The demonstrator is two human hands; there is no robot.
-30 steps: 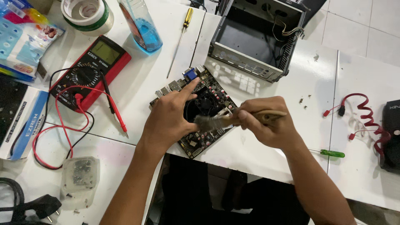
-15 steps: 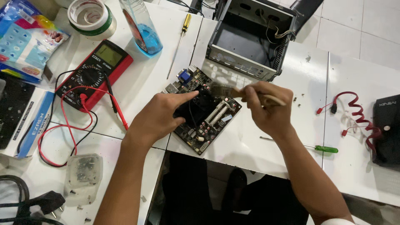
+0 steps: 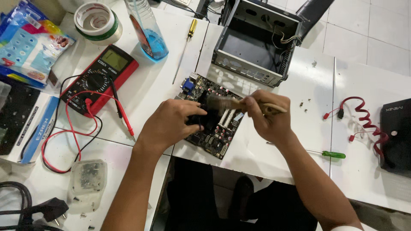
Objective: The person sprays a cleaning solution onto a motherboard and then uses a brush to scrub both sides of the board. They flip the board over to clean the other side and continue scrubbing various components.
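- Two bare hands work over a small dark circuit board [image 3: 216, 128] that lies flat on the white table [image 3: 274, 158], near its front edge.
- The left hand [image 3: 169, 124] rests on the left part of the board, fingers curled down and pressing onto the black fan area in the middle; it steadies the board and grasps nothing.
- The right hand [image 3: 267, 117] is closed tight around the wooden handle of a brush [image 3: 231, 103], held just above the board's right edge.
- The brush reaches leftward from that fist, its dark bristles over the upper middle of the board, close by the left fingertips; whether the bristles touch the board I cannot tell.
- Just behind the board stands an open metal computer case [image 3: 257, 42], empty inside apart from a few loose wires.
- Left of the board lies a red multimeter [image 3: 100, 77] with red and black leads trailing over the table.
- Farther back sit a bottle with blue liquid [image 3: 147, 30], a roll of tape [image 3: 97, 21] and a yellow-handled screwdriver [image 3: 188, 40].
- A green-handled screwdriver [image 3: 329, 154] lies to the right of the right forearm.
- A coiled red cable [image 3: 364, 119] and a black box [image 3: 396, 132] lie at the far right.
- A small clear plastic tub [image 3: 87, 182] sits near the left forearm, close to the front.
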